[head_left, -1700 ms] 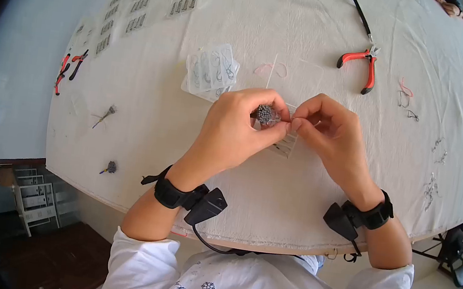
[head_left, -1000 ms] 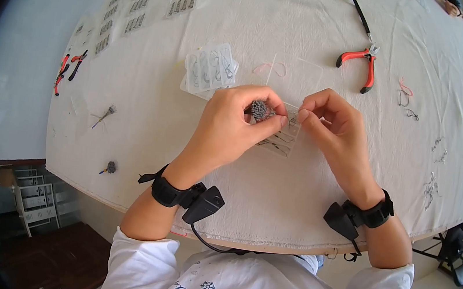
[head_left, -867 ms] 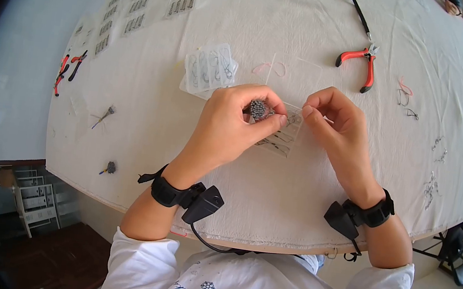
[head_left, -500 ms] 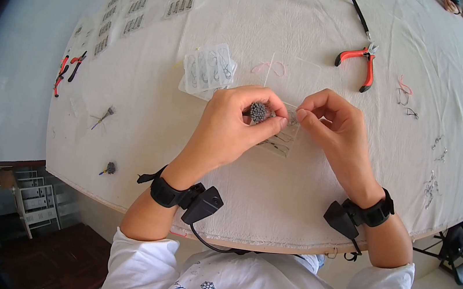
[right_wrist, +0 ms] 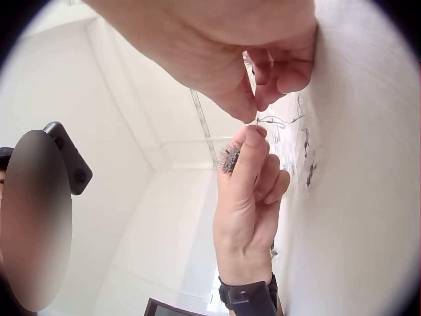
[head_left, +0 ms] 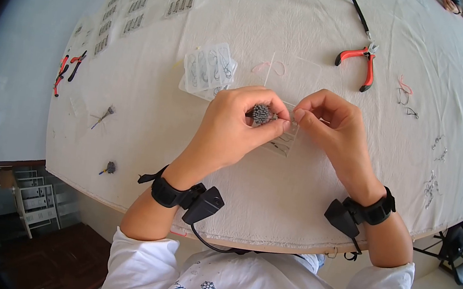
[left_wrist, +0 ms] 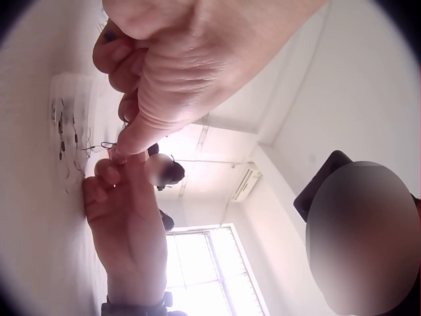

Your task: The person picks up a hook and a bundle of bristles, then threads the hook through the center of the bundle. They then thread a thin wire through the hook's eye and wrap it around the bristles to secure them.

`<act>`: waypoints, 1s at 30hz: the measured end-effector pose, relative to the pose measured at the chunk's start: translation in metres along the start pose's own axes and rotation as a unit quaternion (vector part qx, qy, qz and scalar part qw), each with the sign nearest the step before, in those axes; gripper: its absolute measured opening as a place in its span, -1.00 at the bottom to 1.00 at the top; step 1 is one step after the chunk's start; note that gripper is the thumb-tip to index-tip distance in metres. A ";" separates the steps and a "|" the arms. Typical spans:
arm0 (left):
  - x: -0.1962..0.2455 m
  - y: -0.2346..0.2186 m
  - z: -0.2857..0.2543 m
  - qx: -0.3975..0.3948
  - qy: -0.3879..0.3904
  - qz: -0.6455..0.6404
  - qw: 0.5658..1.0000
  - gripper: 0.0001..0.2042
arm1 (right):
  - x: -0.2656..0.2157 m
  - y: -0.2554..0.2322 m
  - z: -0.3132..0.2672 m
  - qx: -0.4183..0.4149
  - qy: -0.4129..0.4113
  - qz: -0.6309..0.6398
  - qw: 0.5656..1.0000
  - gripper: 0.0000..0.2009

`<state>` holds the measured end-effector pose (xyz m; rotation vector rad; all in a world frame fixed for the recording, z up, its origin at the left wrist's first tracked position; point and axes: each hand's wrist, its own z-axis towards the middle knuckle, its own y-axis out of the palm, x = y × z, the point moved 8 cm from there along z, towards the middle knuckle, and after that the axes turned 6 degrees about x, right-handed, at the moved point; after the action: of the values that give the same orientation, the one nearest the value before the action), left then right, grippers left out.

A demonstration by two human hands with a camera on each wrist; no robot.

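Note:
My left hand (head_left: 235,118) curls round a bundle of thin stems with dark grey, bead-like heads (head_left: 260,114). Its thumb and index finger pinch at a fine piece right beside the right fingertips. My right hand (head_left: 336,126) pinches thumb against index finger there, the two hands' tips almost meeting. In the right wrist view, a thin dark line with a small hook-like end (right_wrist: 279,120) runs out from between the fingertips. Below the hands, an open clear compartment box (head_left: 279,148) holds dark rigged fishing hooks, partly hidden by the left hand.
Stacked clear boxes of hooks (head_left: 209,68) stand left of the hands. Red-handled pliers (head_left: 368,60) and a black slim tool (head_left: 359,12) lie at the back right. Loose hooks (head_left: 430,191) are at far right. Two smaller bundles, one with a grey head (head_left: 111,167), lie left.
The fingertips drew slightly apart about a second ago, and the right hand has since come back leftward to the left fingertips. The bundle stays in the left hand.

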<state>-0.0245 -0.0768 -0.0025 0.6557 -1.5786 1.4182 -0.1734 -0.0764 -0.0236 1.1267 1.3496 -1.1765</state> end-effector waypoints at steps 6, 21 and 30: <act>0.002 0.003 -0.001 -0.025 -0.015 -0.030 0.999 -0.94 | -0.003 -0.001 0.000 0.003 0.009 0.000 1.000 -0.93; -0.009 -0.011 0.002 0.022 -0.038 -0.039 0.998 -0.93 | -0.015 -0.001 -0.004 -0.043 0.025 0.050 0.998 -0.95; -0.006 -0.012 0.002 0.017 -0.043 -0.052 0.998 -0.92 | -0.007 -0.002 -0.001 -0.062 -0.029 -0.106 0.992 -0.92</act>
<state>-0.0119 -0.0819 -0.0019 0.8183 -1.5666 1.3575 -0.1751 -0.0756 -0.0161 0.8702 1.5044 -1.2478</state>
